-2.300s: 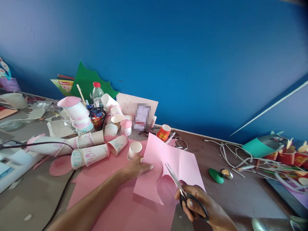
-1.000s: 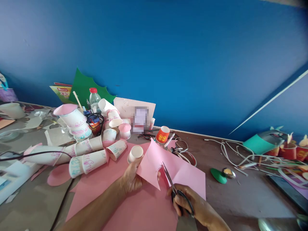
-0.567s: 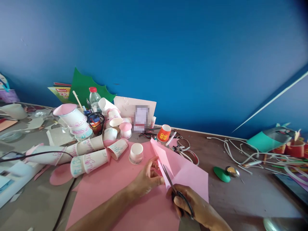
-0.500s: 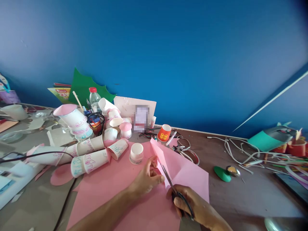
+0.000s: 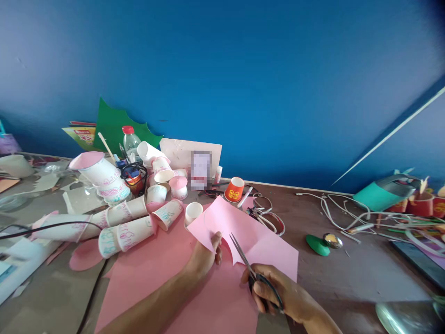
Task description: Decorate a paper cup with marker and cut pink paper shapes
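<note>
My left hand (image 5: 205,257) pinches a light pink sheet of paper (image 5: 259,232), thumb on top and fingers underneath. The sheet is partly cut, with a curved edge and a faint drawn curve on its raised left part. My right hand (image 5: 273,290) grips black-handled scissors (image 5: 243,254), their blades slightly apart and pointing up-left beside the cut edge. Beneath both hands lies a darker pink sheet (image 5: 149,287). A white paper cup (image 5: 193,212) stands just behind the raised paper, its lower part hidden.
Decorated paper cups (image 5: 137,234) lie in rows at left, near a stacked cup figure (image 5: 100,171). A red cup (image 5: 234,189) stands at the back. White cables (image 5: 333,213), a green paper oval (image 5: 318,246) and a glass object (image 5: 403,317) are on the right.
My left hand has turned the light pink paper, swinging its cut part over to the left and flatter. The scissors have come away from the fold, staying in my right hand.
</note>
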Tool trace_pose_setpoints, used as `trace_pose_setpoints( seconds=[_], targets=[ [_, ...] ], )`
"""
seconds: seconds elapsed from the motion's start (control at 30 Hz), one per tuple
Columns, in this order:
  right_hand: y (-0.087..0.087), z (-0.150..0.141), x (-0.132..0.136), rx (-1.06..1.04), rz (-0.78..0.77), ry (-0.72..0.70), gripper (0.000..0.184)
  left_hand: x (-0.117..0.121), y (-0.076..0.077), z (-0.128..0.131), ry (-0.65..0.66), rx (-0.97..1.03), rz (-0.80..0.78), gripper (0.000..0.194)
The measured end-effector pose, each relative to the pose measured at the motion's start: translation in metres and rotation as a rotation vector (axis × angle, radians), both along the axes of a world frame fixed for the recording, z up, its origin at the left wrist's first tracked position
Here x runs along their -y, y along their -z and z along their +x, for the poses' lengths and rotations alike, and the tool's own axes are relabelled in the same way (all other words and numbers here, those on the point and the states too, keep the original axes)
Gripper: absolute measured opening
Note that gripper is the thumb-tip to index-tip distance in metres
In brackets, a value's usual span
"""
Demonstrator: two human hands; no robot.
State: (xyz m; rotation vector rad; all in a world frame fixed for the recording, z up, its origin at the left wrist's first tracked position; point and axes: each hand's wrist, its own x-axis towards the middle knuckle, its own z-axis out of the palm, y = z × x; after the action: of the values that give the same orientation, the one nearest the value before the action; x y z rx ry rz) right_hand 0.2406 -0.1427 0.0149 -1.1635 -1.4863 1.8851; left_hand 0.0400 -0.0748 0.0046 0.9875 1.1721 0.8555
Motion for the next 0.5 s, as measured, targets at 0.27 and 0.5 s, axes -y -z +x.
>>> trace_pose_setpoints(
  seconds=[0.27, 0.5],
  targets=[
    [0.0008, -0.0069, -0.0013, -0.044, -0.008, 0.021, 0.055, 0.0042, 0.0042, -0.0006, -0.091, 0.296, -0.062, 0.036],
    [0.0025, -0.0071, 0.0001, -0.028, 0.034, 0.010, 0.056, 0.0054, -0.0014, -0.0011, -0.116, 0.383, -0.077, 0.035]
  ],
)
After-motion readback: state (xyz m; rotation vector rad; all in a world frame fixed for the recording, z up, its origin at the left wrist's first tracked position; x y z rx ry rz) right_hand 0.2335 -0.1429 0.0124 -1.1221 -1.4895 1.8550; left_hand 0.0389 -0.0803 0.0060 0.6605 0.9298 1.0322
